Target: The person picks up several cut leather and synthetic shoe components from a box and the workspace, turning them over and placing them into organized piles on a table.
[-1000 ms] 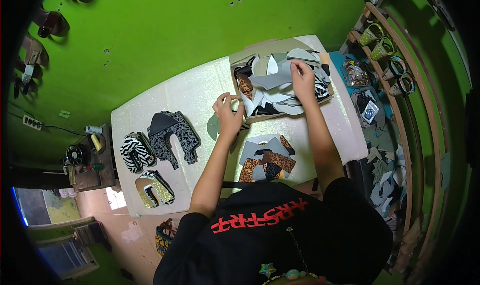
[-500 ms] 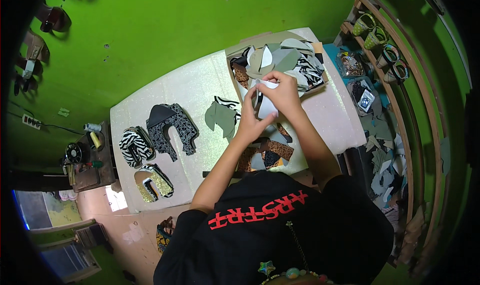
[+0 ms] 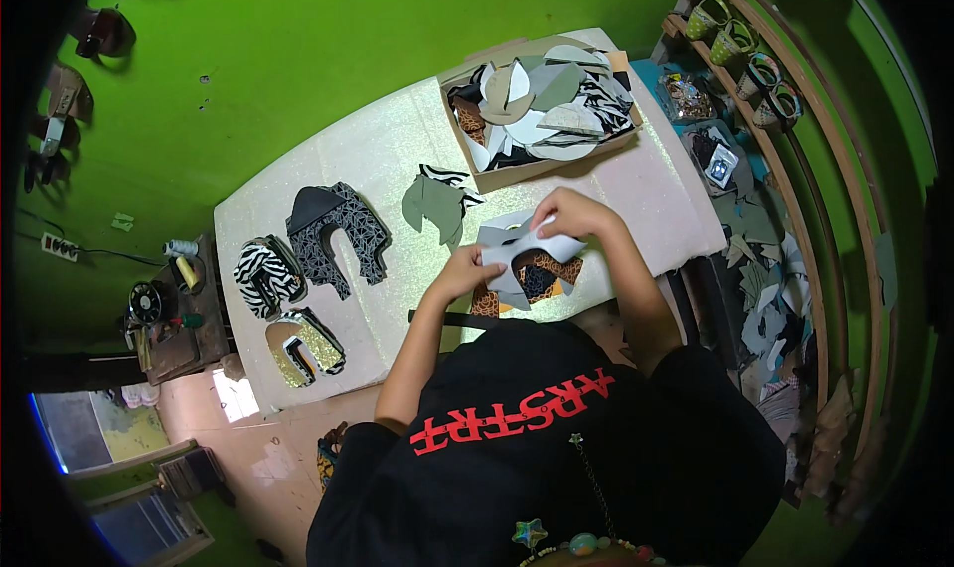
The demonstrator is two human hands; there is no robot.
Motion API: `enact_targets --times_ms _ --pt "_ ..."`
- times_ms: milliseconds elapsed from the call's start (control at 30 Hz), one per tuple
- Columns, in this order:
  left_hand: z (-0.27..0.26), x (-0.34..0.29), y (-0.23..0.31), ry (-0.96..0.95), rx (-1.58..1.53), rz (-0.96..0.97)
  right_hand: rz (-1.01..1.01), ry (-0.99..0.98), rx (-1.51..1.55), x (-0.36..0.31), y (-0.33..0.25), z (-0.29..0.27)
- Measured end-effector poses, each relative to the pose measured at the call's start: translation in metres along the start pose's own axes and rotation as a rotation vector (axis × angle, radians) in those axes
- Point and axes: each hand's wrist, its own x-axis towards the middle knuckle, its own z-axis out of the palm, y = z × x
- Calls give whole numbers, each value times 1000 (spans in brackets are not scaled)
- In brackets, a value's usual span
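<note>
In both hands I hold a pale grey-white, U-shaped cut piece (image 3: pixel 560 249) above the near part of the table. My left hand (image 3: pixel 462 273) pinches its left end, while the fingers of my right hand (image 3: pixel 577 215) are closed on its upper right side. Under it lies a loose pile of cut pieces, among them a brown-and-black patterned piece (image 3: pixel 565 270) and grey ones. Left of the hands are several olive-green pieces (image 3: pixel 434 209), with zebra-striped scraps (image 3: pixel 443 175) beside them.
A cardboard box (image 3: pixel 556 168) full of mixed cutouts stands beyond my hands. To the left lie stacks of black patterned (image 3: pixel 350 231), zebra-striped (image 3: pixel 266 277) and gold (image 3: pixel 288 353) pieces. A wooden rack (image 3: pixel 785 169) with small shoes runs along the right; scraps are heaped beside it.
Both hands have come down and nearer, from in front of the box to over the patterned pile, with the white piece. It is now spread flatter between them, and the box is fully visible.
</note>
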Motion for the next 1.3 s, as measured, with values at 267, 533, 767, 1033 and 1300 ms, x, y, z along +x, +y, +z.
enact_targets --times_ms 267,533,767,1033,1300 --pt "8 1 0 379 468 46 114 417 -208 15 11 28" --pt "-35 48 11 667 405 363 -155 621 -227 81 -48 -12" --pt "-42 61 55 577 64 296 79 259 -407 155 -21 -2" --pt "-42 66 52 539 -160 302 217 334 380 153 -9 -10" --pt "-40 68 44 530 -152 314 159 660 234 164 -5 1"
